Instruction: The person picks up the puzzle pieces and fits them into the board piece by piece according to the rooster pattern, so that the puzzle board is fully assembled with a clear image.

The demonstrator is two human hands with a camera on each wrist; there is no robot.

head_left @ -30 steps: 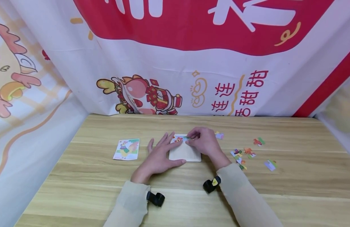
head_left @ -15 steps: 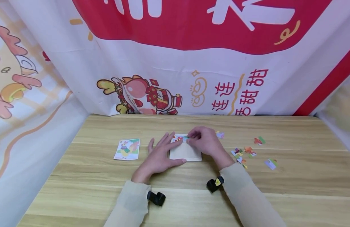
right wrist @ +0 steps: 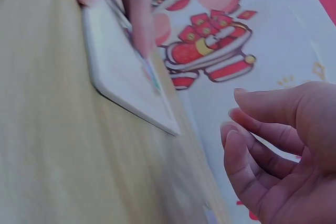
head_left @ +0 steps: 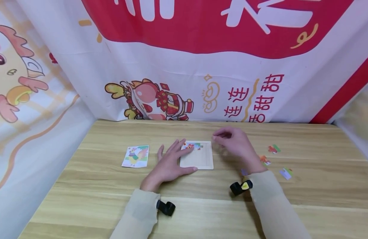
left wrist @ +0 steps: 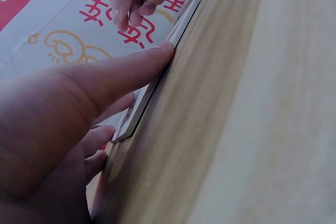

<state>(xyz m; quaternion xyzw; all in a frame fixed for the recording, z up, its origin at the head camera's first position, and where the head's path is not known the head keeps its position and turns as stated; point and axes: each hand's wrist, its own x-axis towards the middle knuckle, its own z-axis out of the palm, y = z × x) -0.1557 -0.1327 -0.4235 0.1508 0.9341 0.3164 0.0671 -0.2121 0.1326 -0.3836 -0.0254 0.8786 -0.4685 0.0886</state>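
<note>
A pale, flat puzzle board lies on the wooden table, with joined colourful puzzle pieces along its far edge. Over its left side my left hand is spread, the thumb on the near rim and fingers on the far left part, covering some of the picture. Just right of the board, my right hand hovers above the table. Its fingers bend loosely beside the thumb, and nothing shows between them. The right wrist view also has the board's corner, apart from that hand.
Left of the board lies a picture card with a cartoon bird. Loose puzzle pieces lie to the right: red-green, orange and lilac. A purple bit shows beside the right forearm. A printed cloth hangs behind.
My right hand has left the pieces at the board's far edge and moved right, off the board. Its forearm now hides several loose pieces. My left hand has stayed in place.
</note>
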